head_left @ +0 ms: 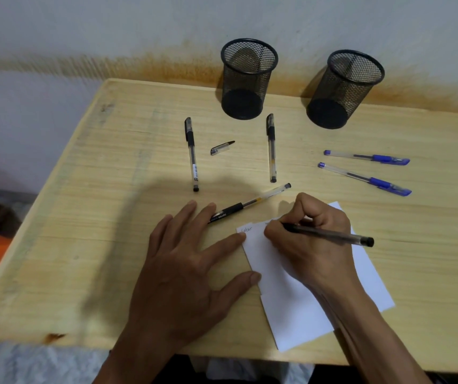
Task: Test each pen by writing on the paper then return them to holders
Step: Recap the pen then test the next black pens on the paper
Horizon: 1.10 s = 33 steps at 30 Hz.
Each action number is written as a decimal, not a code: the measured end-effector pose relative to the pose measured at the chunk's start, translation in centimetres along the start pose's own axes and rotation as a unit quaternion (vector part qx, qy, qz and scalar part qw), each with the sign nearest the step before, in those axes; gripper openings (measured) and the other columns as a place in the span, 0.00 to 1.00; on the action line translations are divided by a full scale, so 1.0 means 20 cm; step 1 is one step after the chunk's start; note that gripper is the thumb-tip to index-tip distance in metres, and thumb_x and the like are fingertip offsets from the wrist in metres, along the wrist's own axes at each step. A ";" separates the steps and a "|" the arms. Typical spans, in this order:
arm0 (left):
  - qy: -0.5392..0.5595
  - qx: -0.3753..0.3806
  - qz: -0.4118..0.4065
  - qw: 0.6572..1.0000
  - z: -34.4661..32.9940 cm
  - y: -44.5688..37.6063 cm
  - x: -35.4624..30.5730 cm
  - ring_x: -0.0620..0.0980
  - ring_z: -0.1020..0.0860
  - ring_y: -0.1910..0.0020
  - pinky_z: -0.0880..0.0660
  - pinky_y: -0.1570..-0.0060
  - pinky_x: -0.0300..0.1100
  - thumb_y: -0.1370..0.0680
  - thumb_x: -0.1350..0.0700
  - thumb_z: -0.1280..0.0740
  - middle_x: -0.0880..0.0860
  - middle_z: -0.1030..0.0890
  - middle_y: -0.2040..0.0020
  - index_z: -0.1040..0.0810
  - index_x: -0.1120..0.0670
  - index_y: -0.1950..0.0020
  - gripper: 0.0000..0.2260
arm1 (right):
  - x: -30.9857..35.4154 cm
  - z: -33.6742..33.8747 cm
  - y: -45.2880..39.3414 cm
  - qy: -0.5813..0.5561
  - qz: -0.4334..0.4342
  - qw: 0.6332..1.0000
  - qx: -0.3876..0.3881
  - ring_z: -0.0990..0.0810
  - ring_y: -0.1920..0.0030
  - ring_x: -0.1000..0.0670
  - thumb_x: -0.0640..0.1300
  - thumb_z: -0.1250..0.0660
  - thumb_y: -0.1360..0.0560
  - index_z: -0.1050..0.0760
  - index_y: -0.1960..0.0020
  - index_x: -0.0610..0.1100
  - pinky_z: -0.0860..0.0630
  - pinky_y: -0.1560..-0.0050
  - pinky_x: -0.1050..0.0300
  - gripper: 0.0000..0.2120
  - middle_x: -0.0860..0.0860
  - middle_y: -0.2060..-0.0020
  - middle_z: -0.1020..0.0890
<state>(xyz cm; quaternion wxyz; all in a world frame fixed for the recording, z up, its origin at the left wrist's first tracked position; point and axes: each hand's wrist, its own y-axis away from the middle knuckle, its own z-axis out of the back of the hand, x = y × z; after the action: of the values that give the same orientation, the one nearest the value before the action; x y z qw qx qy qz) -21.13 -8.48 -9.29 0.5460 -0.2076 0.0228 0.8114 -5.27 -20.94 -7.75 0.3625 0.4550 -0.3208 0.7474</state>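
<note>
The right hand [313, 239] grips a black pen [330, 234], its tip on the white paper [305, 309] near the table's [84, 245] front edge. The left hand [189, 273] lies flat and open, with its fingertips pressing the paper's left edge. Beside the fingers lies another black pen [250, 203]. Further back lie two capped black pens [191, 153] [271, 147], a loose cap [221, 148] and two blue pens [366, 157] [365, 179]. Two round black mesh holders [246, 79] [342, 90] stand at the stained wall [139, 37]. The table is of pale wood.

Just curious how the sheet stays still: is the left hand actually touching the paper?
Touching. The head view shows the left hand spread flat on the table, its thumb and forefinger tips meeting the left edge of the paper.
</note>
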 end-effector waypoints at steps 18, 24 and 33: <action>0.003 -0.021 -0.005 1.000 -0.02 -0.02 0.02 0.56 0.30 0.27 0.31 0.35 0.60 0.27 0.27 0.41 0.49 0.25 0.29 0.20 0.36 0.40 0.23 | 0.03 0.06 -0.02 -0.175 -0.114 0.978 -0.003 0.22 0.71 0.44 0.29 0.31 0.28 0.27 0.64 0.36 0.24 0.70 0.53 0.08 0.39 0.72 0.20; 0.000 -0.042 0.000 0.999 -0.04 0.00 0.02 0.56 0.29 0.28 0.30 0.34 0.60 0.26 0.28 0.41 0.53 0.24 0.29 0.18 0.40 0.40 0.25 | 0.08 0.12 -0.02 -0.306 -0.183 0.934 0.016 0.26 0.73 0.44 0.27 0.31 0.26 0.25 0.60 0.34 0.25 0.69 0.53 0.07 0.36 0.71 0.23; 0.124 -0.184 0.080 0.972 0.08 -0.15 -0.08 0.50 0.22 0.38 0.25 0.39 0.50 0.26 0.47 0.26 0.51 0.18 0.39 0.16 0.48 0.43 0.14 | 0.23 0.29 0.01 -0.352 -0.153 0.923 -0.008 0.19 0.66 0.45 0.28 0.26 0.29 0.22 0.57 0.35 0.21 0.67 0.58 0.07 0.41 0.65 0.16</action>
<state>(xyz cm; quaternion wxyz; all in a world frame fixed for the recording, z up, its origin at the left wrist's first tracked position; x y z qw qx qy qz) -18.55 -8.24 -6.65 0.4250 -0.4006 -0.0426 0.8106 -4.40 -24.55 -1.41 0.3397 0.7295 -0.3604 0.4718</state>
